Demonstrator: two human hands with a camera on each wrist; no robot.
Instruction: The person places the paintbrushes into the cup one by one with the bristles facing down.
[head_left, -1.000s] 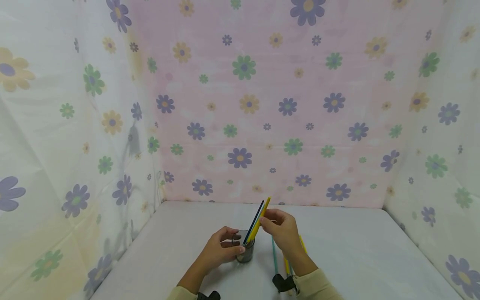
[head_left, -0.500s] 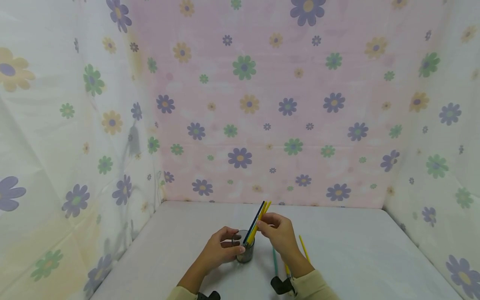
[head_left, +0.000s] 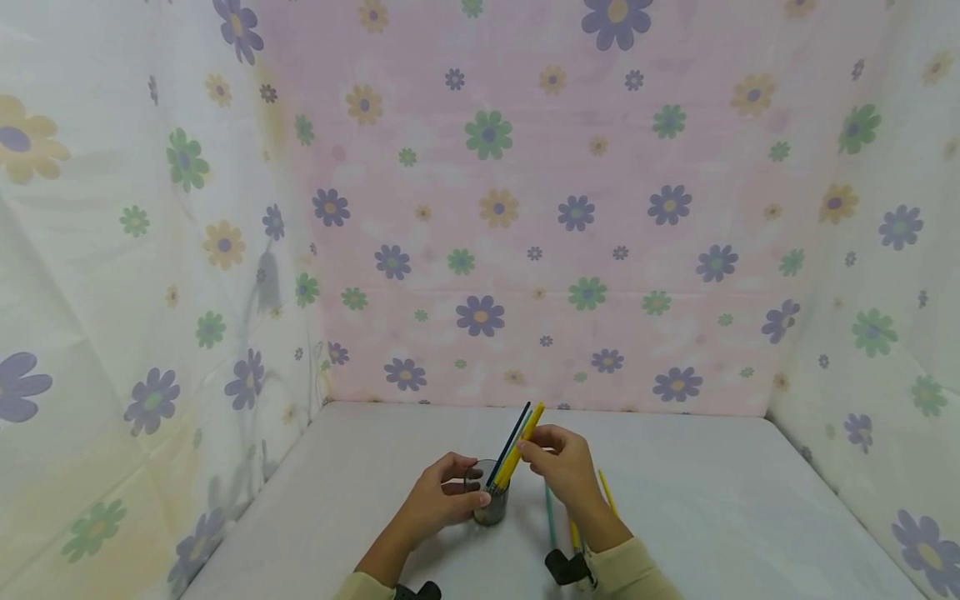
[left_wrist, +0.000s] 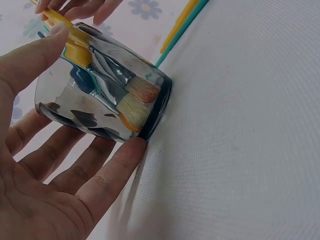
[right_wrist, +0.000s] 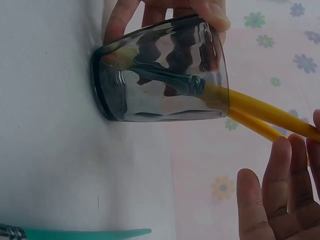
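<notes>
A smoked-glass tumbler (head_left: 491, 512) stands on the white table, with paintbrushes leaning in it toward the right. My left hand (head_left: 444, 497) holds the tumbler from the left, thumb at its rim and fingers around its side. With thumb and fingertips my right hand (head_left: 568, 468) pinches a yellow-handled paintbrush (right_wrist: 272, 116), whose lower part is inside the glass. Beside it a dark blue handle (head_left: 514, 437) sticks up. In the left wrist view, pale bristles (left_wrist: 133, 112) lie down near the glass's base. A second yellow handle (right_wrist: 257, 124) shows in the right wrist view.
On the table by my right forearm lie a teal paintbrush (head_left: 550, 518) and yellow paintbrushes, one yellow handle (head_left: 607, 492) showing right of the wrist; the forearm partly hides them. Flower-patterned cloth (head_left: 525, 275) walls the table at back and sides.
My right hand has come down slightly with the yellow paintbrush. Half a second ago the two yellow handles stood apart; now they overlap in the head view. The left hand and tumbler stay put.
</notes>
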